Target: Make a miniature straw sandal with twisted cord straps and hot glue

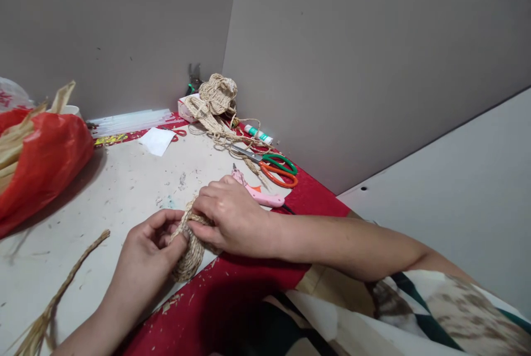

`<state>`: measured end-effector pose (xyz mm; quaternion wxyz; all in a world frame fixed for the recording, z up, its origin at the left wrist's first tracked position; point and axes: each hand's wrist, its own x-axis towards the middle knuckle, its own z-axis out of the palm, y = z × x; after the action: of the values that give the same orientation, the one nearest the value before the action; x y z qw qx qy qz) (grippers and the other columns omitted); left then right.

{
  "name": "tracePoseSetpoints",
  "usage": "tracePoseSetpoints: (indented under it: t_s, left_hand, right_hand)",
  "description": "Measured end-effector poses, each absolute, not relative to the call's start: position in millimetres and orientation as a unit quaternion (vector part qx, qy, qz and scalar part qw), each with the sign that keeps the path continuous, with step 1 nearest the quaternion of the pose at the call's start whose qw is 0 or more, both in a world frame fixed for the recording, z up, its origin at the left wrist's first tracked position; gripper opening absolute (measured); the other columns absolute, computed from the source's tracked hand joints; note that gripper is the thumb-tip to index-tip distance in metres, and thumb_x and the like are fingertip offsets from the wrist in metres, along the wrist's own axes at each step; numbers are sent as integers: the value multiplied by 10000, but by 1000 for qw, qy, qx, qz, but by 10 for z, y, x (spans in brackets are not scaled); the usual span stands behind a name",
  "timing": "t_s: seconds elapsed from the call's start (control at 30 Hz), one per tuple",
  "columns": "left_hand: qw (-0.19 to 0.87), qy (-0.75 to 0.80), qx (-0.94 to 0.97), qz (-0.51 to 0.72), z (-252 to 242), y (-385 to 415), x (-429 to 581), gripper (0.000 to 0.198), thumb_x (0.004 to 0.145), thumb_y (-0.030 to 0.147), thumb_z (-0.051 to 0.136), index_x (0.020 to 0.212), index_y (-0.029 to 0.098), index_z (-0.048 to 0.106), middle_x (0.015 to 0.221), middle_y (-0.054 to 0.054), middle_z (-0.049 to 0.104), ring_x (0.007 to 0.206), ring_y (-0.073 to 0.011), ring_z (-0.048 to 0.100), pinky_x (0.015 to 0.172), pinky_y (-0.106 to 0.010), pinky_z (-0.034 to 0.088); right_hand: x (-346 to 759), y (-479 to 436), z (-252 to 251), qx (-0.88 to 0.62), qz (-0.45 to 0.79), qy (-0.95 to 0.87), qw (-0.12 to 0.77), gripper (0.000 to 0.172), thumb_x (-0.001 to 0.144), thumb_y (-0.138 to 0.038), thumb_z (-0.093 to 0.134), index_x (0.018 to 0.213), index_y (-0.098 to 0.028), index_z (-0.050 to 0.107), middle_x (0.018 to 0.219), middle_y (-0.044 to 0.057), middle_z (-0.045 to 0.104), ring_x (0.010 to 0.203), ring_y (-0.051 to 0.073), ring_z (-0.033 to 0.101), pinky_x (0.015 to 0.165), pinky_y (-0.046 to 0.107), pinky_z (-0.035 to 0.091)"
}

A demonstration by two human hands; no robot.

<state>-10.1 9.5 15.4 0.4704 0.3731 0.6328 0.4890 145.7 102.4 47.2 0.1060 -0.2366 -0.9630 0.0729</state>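
A small coiled piece of braided straw rope lies at the near edge of the white work board. My left hand pinches its left side with thumb and fingers. My right hand lies over its top, fingers curled down and pressing on the coil. A loose braided straw strand runs across the board to the lower left, apart from both hands.
A pink glue gun lies just behind my right hand. Orange-and-green scissors, a glue stick and a woven straw piece sit at the back. A red bag of straw stands left; clear glue rods lie by the wall.
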Motion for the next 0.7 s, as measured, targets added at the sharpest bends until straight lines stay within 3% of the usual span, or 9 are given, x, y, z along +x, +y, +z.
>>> tracePoseSetpoints:
  t_s: [0.4,0.7]
  left_hand:
    - [451,635,404,480,152,85,-92,286,722,395,760,917,191,711,662,10,629,590,-127,497,532,-218,389]
    - [456,626,414,479,120,57,-65,216,760,396,713,823,191,682,631,20,588,576,-116,467,531,-215,377]
  right_hand:
    - [1437,1004,443,-170,4,-981,96,227,936,-264,488,895,-120,657,866,116,665,823,229,542,714,373,249]
    - [1462,1008,614,-211,183,-960,21,200,880,-296,577,901,-121,672,837,62,675,793,176,549,755,315,359]
